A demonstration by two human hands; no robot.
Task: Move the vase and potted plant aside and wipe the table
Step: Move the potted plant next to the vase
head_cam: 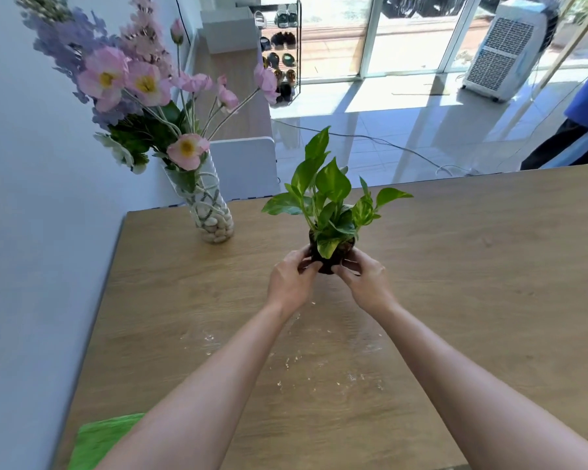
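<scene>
While both hands cup it: the small dark pot of green leafy potted plant (331, 252) stands mid-table, vase far left of it.
Grip: left hand (291, 278) and right hand (364, 279) curl fingers round the pot's sides.
Advice: lift straight, keep upright, set it near the clear glass vase of pebbles and pink flowers (214, 215).
Surfaces: matte wood-grain table (489, 266), pale crumbs (296, 361) scattered near; fuzzy green cloth (99, 439) at near-left.
</scene>
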